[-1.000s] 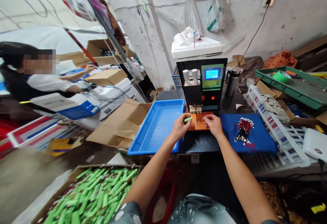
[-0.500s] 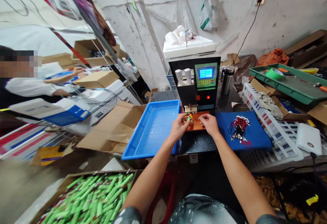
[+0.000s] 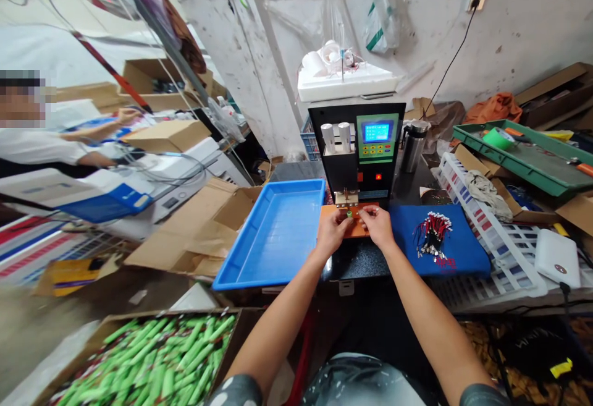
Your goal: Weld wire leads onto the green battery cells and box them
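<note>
My left hand (image 3: 332, 231) holds a small green cylindrical battery (image 3: 350, 214) upright on the orange plate (image 3: 330, 211) just under the head of the black spot-welding machine (image 3: 356, 149). My right hand (image 3: 377, 225) pinches something tiny against the battery's top; what it is cannot be made out. Both hands meet at the front of the machine. Right of my hands, a bundle of red and black wires (image 3: 430, 233) lies on a dark blue cloth (image 3: 458, 251).
An empty blue tray (image 3: 273, 233) sits to the left of the machine. A cardboard box full of green batteries (image 3: 152, 359) stands at the lower left. White crate (image 3: 477, 220), green tray (image 3: 532, 159) and steel flask (image 3: 411, 145) at right. Another person works at the far left.
Both hands moved inward and up to the machine's head. The battery, earlier lying sideways in my left fingers, now stands on end under the head.
</note>
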`<state>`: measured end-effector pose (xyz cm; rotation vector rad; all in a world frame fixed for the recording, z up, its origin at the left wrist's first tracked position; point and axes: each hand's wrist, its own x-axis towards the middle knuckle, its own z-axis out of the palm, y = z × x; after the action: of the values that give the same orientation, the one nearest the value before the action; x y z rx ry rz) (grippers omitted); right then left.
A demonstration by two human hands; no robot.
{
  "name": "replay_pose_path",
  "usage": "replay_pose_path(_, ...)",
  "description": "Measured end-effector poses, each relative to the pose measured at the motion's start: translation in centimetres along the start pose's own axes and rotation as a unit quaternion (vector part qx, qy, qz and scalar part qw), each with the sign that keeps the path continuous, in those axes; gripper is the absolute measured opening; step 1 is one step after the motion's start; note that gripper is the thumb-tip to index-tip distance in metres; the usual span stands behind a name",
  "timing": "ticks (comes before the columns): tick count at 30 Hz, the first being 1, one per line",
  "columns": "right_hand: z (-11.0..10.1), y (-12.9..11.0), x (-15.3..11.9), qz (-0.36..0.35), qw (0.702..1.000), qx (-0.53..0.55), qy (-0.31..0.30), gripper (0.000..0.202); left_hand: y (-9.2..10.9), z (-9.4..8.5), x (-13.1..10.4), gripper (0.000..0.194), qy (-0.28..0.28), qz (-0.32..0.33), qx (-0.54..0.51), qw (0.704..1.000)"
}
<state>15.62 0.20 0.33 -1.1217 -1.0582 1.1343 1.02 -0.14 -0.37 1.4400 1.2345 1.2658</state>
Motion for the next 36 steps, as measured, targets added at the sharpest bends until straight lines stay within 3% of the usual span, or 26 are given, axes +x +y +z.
replay_pose_path(9, 1.3, 0.3, 0.8, -0.038, 0.999, -0.013, -0.012, 0.035, -1.6, 0.6, 0.1, 0.033, 0.024, 0.026, -0.034, 0.999)
replay_pose_path(25, 1.7, 1.9, 1.5, -0.056, 0.997, -0.041, -0.036, 0.035, -1.1, 0.8, -0.6, 0.025, 0.056, 0.037, 0.046, 0.997)
replay_pose_path(36, 1.6, 2.2, 1.5, -0.061, 0.996, -0.053, -0.039, 0.033, -1.2, 0.8, -0.6, 0.028, 0.055, 0.020, 0.046, 0.997)
